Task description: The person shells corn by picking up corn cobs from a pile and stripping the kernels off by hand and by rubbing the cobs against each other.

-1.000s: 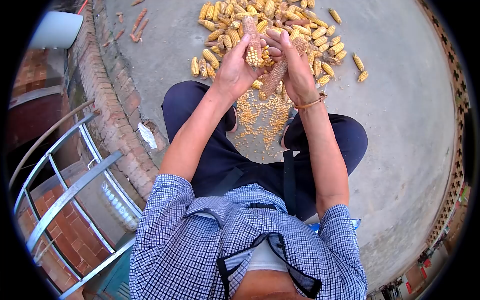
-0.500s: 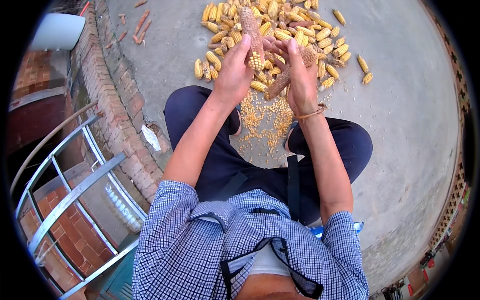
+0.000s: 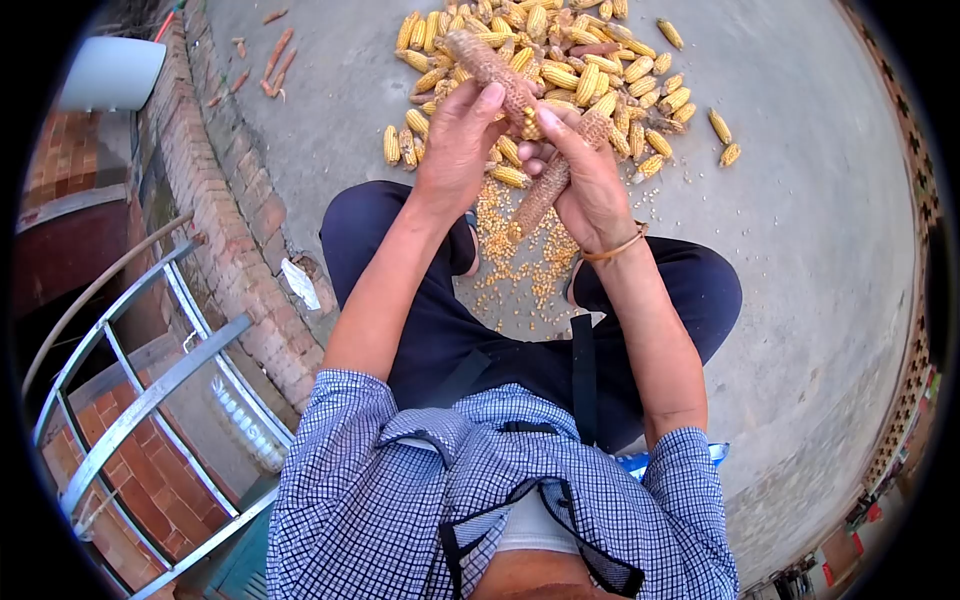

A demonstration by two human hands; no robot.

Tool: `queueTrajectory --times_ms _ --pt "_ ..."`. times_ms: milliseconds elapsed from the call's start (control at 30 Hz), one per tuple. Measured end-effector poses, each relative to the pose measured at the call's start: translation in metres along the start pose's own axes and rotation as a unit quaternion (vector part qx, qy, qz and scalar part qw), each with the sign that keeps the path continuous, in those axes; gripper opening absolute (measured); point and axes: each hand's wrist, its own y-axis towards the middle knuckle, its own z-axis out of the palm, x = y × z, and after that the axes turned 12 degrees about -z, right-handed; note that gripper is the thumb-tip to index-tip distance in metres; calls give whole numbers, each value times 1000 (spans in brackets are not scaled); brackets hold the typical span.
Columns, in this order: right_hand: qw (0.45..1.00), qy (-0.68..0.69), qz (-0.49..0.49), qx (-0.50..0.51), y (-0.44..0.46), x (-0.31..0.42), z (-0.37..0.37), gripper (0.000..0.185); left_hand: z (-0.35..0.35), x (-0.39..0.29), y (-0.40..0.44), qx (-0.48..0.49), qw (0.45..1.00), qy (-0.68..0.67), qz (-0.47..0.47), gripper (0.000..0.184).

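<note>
My left hand (image 3: 456,143) is closed round a mostly bare corn cob (image 3: 486,62), which tilts up to the left. A few yellow kernels remain at its lower end, by the fingertips of both hands. In my right hand (image 3: 590,190) lies a second, bare reddish cob (image 3: 541,204), slanting down to the left under the thumb. That thumb touches the kernel end of the first cob. Beyond the hands a heap of yellow corn ears (image 3: 560,75) covers the ground. Loose kernels (image 3: 525,262) are scattered between my feet.
Two corn ears (image 3: 725,138) lie right of the heap. Several bare cobs (image 3: 277,60) are at the upper left, near a low brick edge (image 3: 215,200). A metal frame (image 3: 150,400) stands at the left, and a pale bucket-like container (image 3: 113,74) is behind it.
The left-hand cob has tipped from nearly upright to slanting up-left. My right thumb has moved onto its kernel end, and the right-hand cob's lower end has swung down and left.
</note>
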Motion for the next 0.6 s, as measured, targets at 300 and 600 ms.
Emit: queueTrajectory --times_ms 300,600 --pt "990 -127 -59 -20 4 20 1 26 -9 -23 -13 -21 998 -37 38 25" --pt "994 -9 -105 -7 5 30 -2 28 -7 -22 -18 12 997 54 60 28"
